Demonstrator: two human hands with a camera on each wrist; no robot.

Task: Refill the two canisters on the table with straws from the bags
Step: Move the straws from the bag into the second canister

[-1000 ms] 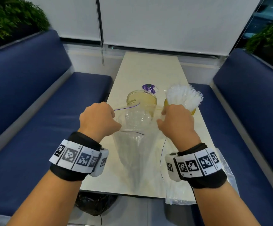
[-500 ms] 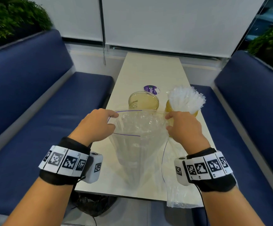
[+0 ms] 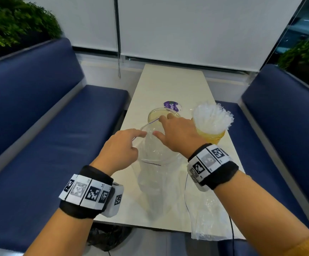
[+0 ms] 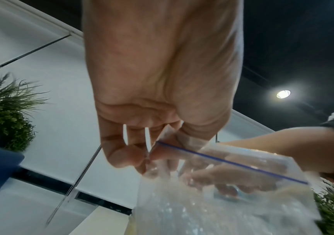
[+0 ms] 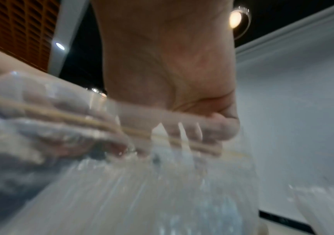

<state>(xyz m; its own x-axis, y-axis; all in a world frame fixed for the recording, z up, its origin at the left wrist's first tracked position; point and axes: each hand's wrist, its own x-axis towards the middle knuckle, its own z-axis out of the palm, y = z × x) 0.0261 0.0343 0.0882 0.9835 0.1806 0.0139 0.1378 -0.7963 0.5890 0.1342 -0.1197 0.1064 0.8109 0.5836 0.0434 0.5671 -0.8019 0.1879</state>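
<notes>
Two blue bench seats, one (image 3: pixel 44 124) at frame left, one (image 3: pixel 286 130) at frame right, flank a long pale table (image 3: pixel 170 84) running up the centre of the head view. Green plants fill the upper left (image 3: pixel 11 21) and right edge (image 3: pixel 308 52).

Two bags, both clear plastic. The held bag (image 3: pixel 155 174) stands centre frame, mouth open, with a thin blue line along its rim. The second bag (image 3: pixel 209 218) lies flat at lower right, hanging over the near table edge.

Two canisters, both yellowish. The right canister (image 3: pixel 211 135) at centre right is packed with a spray of white wrapped straws (image 3: pixel 212 117). The left canister (image 3: pixel 163 115), just above the hands, looks empty. A purple sticker (image 3: pixel 172 105) sits on the table just beyond it.

Left hand (image 3: pixel 120 146): fingers curled, thumb and forefinger pinching the left rim of the held bag; the left wrist view shows the blue rim line running off from the pinch (image 4: pixel 158 143).

Right hand (image 3: pixel 177 133): fingers fairly straight and spread, reaching down into the bag's mouth, between the two canisters. Right wrist view is blurred; whether the fingers grip straws inside cannot be told.
</notes>
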